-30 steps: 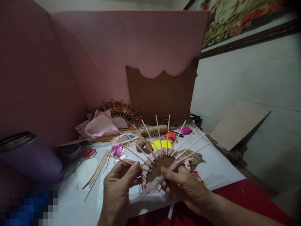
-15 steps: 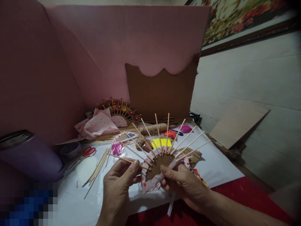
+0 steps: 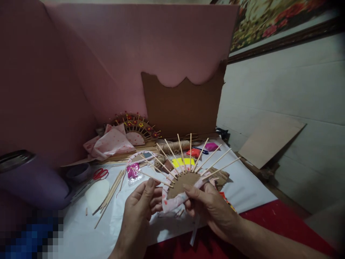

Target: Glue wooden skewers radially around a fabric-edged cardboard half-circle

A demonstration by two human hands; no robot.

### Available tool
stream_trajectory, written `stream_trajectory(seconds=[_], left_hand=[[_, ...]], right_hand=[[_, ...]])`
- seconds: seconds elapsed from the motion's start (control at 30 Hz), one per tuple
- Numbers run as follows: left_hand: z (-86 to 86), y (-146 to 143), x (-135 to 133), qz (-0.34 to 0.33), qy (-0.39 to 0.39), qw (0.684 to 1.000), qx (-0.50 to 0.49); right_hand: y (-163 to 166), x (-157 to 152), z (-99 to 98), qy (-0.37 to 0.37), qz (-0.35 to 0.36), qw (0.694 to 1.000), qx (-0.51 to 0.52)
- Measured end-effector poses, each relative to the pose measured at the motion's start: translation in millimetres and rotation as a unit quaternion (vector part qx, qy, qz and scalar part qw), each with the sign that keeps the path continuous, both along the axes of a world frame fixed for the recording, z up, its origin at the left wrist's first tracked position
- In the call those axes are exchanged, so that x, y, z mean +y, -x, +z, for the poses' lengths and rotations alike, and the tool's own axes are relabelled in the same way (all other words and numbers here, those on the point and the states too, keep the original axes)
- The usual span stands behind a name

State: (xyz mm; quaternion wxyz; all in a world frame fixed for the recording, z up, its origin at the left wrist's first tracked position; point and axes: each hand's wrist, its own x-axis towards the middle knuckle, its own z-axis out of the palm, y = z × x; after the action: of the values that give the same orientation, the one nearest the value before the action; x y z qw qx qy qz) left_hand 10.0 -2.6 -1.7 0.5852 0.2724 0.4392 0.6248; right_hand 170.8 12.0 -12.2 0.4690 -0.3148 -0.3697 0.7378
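Observation:
Both my hands hold a half-round cardboard piece (image 3: 181, 184) edged with pink patterned cloth, from which several wooden skewers (image 3: 190, 152) fan out upward. My left hand (image 3: 140, 208) pinches its left edge, thumb raised beside the lowest skewer. My right hand (image 3: 208, 208) grips its lower right side, thumb laid along the cloth rim. The piece hangs a little above the white sheet (image 3: 242, 190) on the table.
Loose skewers (image 3: 110, 192) and red scissors (image 3: 100, 174) lie at the left. A finished decorated fan (image 3: 137, 128), pink cloth (image 3: 111, 144), twine (image 3: 175, 146) and small coloured clay packets (image 3: 134, 171) sit behind. Pink board and brown cardboard (image 3: 183, 104) stand at the back. A purple container (image 3: 35, 180) lies far left.
The cardboard piece has tilted flatter and dropped slightly. My left thumb and fingers have shifted up against its left edge. The view has moved a little.

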Motion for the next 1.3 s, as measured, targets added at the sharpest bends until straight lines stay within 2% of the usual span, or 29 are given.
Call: stream_trajectory(seconds=[0.1, 0.37, 0.5, 0.8, 1.07, 1.3], left_hand=[[-2.7, -0.9, 0.0, -0.045, 0.019, 0.999, -0.023], [-3.3, -4.5, 0.1, -0.110, 0.041, 0.992, -0.037], [-4.2, -4.6, -0.9, -0.109, 0.049, 0.991, -0.055], [-8.6, -1.2, 1.0, -0.092, 0.026, 0.995, -0.037], [-12.4, -8.7, 0.5, -0.156, -0.001, 0.988, -0.016], [-10.7, -11.4, -2.6, -0.144, -0.020, 0.989, -0.021]], right_hand=[[-0.4, 0.2, -0.1, -0.024, -0.013, 1.000, -0.014], [0.4, -0.8, 0.9, -0.057, -0.052, 0.994, -0.073], [0.9, -0.4, 0.6, -0.065, -0.069, 0.992, -0.083], [0.5, 2.1, -0.8, -0.039, -0.100, 0.994, -0.022], [1.7, 3.0, -1.8, -0.070, -0.085, 0.994, 0.001], [2.3, 1.7, -3.2, -0.087, -0.071, 0.994, -0.018]])
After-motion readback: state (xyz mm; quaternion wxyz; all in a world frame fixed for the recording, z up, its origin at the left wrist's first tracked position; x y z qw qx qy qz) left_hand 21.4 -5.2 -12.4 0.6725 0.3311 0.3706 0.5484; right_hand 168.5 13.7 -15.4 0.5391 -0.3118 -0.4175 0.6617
